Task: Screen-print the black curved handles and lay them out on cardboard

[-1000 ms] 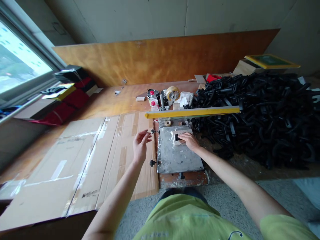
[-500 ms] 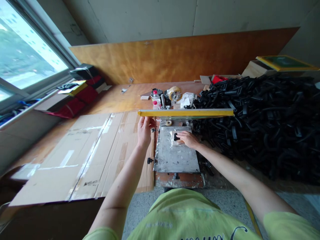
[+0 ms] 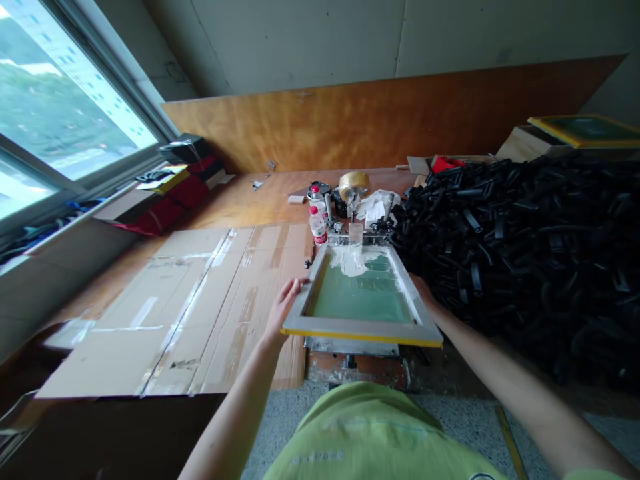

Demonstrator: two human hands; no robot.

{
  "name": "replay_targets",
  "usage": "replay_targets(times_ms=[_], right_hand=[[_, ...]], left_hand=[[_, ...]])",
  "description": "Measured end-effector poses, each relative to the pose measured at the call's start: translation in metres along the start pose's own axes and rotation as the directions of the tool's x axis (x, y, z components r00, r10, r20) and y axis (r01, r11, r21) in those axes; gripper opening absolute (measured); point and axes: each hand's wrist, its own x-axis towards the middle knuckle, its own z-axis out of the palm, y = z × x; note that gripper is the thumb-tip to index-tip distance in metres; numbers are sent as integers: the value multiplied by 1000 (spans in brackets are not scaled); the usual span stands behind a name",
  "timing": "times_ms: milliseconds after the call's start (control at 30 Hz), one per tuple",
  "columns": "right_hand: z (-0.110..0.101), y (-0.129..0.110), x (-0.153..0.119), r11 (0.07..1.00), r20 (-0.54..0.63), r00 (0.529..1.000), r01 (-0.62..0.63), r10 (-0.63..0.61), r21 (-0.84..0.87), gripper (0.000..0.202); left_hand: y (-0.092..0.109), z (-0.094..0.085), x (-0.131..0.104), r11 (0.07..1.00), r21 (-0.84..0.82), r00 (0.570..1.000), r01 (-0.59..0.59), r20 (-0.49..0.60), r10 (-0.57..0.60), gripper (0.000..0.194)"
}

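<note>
A screen-printing frame (image 3: 363, 327) with a pale rim, yellow front edge and green mesh (image 3: 360, 303) lies low over the metal base plate (image 3: 350, 347), its near end slightly raised. White paste (image 3: 350, 261) is smeared on the far part of the mesh, where a translucent squeegee-like blade (image 3: 355, 235) stands. My left hand (image 3: 286, 303) is closed on the frame's left side. At the right side is my right hand (image 3: 423, 290), its fingers hidden behind the rim. The small black part on the plate is now covered by the frame.
A large heap of black plastic parts (image 3: 510, 247) fills the right of the table. Flattened cardboard (image 3: 200, 307) lies on the left. Behind the frame stand red-capped bottles (image 3: 319, 227), a tape roll (image 3: 354, 180) and crumpled white paper (image 3: 377, 205).
The frame has swung down from upright to nearly flat over the plate. My left hand came down with it. My right hand left the black part and moved to the frame's right side.
</note>
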Motion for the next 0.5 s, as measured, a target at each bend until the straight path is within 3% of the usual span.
replay_targets(times_ms=[100,167,233,333,433,500], right_hand=[[-19,-1,29,994,-142,985,-105,98,-40,26],[-16,-25,59,997,-177,984,-26,13,-75,39],[-3,-57,88,985,-106,988,92,-108,-147,56],[18,-91,116,951,98,988,142,-119,-274,47],[23,-95,124,930,265,964,122,-28,-346,23],[19,-88,123,920,274,961,70,42,-386,22]], left_hand=[[-41,-16,-11,978,108,982,179,46,-185,61],[-69,-22,-8,968,157,979,194,33,-202,78],[-93,-26,-2,961,198,980,192,13,-199,86],[-116,-30,8,955,234,982,182,3,-188,82],[-125,-33,11,952,246,982,183,8,-190,77],[-126,-34,10,953,236,980,192,14,-201,76]])
